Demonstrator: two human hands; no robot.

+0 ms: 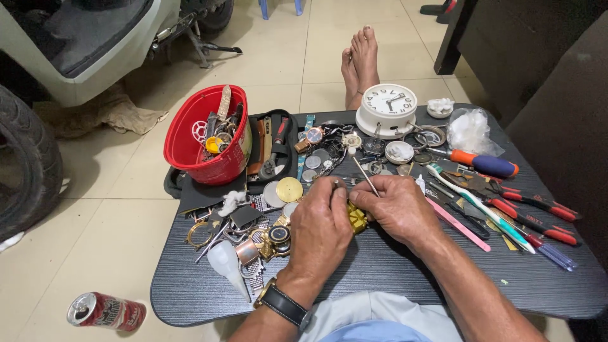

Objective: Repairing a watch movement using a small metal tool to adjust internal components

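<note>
Mid-counter, left hand (320, 221) clamps a gold watch part (356, 218); right hand (396, 206) pinches a thin metal tool (366, 177) poised above it. Part looks open, work underway, not finished. Loose watches (269, 237) lie toward the left edge, a clock (387, 109) at the far edge.

view: single head-worn camera, no second view to overlap
position: above the near edge of the low dark wood-grain table (380, 278)
facing: down and forward, toward the far edge and the tiled floor (278, 69) beyond
distance: close, forearms fill the bottom
coverage: whole tabletop except near corners; right edge cropped
</note>
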